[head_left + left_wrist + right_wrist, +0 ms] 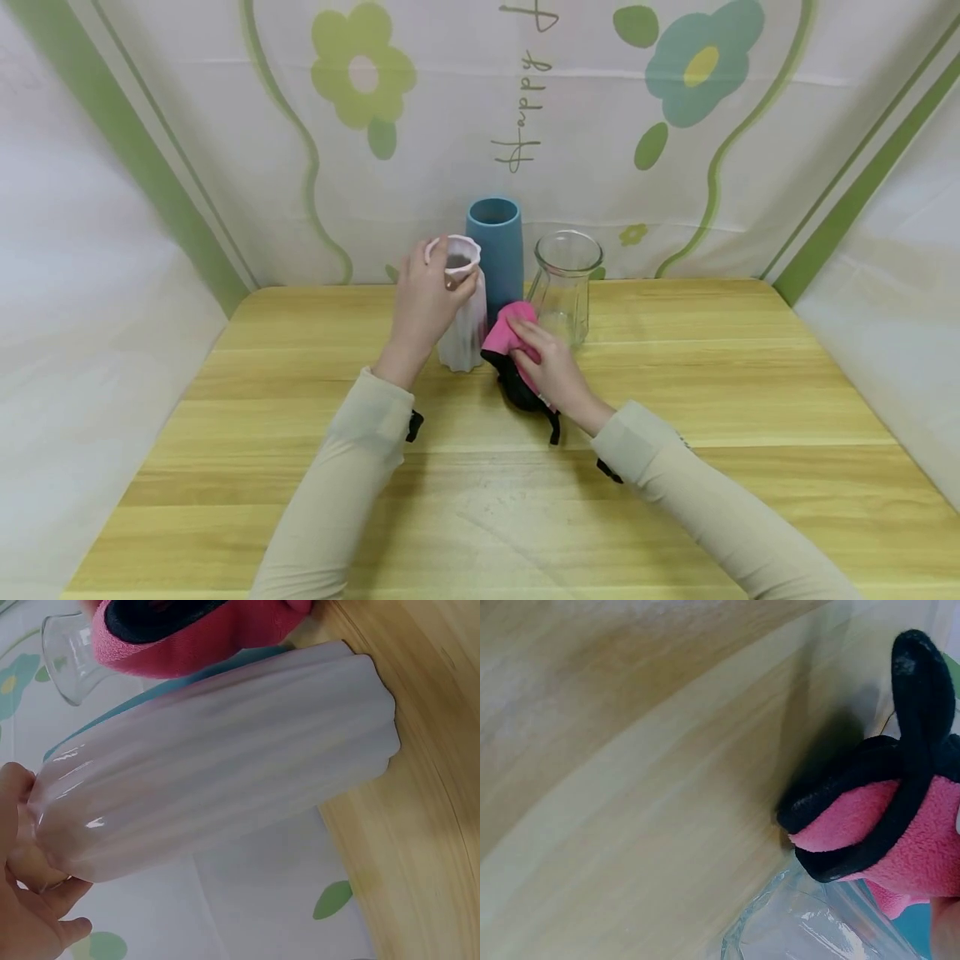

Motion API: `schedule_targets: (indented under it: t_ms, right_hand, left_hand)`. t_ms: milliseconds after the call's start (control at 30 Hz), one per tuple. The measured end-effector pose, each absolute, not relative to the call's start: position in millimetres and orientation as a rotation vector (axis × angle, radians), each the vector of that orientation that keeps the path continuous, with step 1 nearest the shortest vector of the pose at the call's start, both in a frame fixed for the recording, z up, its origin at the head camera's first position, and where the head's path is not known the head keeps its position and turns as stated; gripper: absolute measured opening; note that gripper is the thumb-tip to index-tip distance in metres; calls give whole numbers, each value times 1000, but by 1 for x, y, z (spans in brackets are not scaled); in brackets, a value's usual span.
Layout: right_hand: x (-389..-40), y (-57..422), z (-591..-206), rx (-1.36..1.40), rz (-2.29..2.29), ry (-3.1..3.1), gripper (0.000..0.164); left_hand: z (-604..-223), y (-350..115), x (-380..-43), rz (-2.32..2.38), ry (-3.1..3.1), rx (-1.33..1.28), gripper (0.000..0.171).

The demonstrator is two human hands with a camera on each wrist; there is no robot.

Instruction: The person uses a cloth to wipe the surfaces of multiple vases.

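My left hand (pixel 426 304) holds a white fluted vase (pixel 462 342) by its scalloped neck, with fingers and thumb about the rim. In the left wrist view the vase's glossy ribbed body (pixel 210 757) fills the middle. Just right of it, my right hand (pixel 557 371) pinches a pink plush cloth item (pixel 498 335) with black trim. From its lower end hangs a black loop, seen large as a black strap (pixel 922 690) in the right wrist view. Whether the item touches the white vase cannot be told. Part of it is hidden under the fingers.
Behind the white vase stands a tall blue vase (pixel 506 258). A clear glass vase (pixel 566 304) is to its right, close to the right hand. All of them are near the back edge of the wooden table (pixel 480 517), before a flower-printed curtain (pixel 450 108).
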State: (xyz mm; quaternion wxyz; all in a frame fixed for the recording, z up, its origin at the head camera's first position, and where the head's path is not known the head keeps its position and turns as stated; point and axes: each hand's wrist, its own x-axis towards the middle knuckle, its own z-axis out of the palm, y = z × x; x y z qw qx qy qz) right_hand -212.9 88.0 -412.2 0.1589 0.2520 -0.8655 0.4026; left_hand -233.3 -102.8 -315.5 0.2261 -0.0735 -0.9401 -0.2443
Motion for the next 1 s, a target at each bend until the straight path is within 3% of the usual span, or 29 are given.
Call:
schedule_targets:
  t_ms: [1000]
  right_hand:
    - [-209,99,-411,743,1137,-2417,43]
  left_hand:
    - [-316,-121,-261,-695,-2549,-95,57]
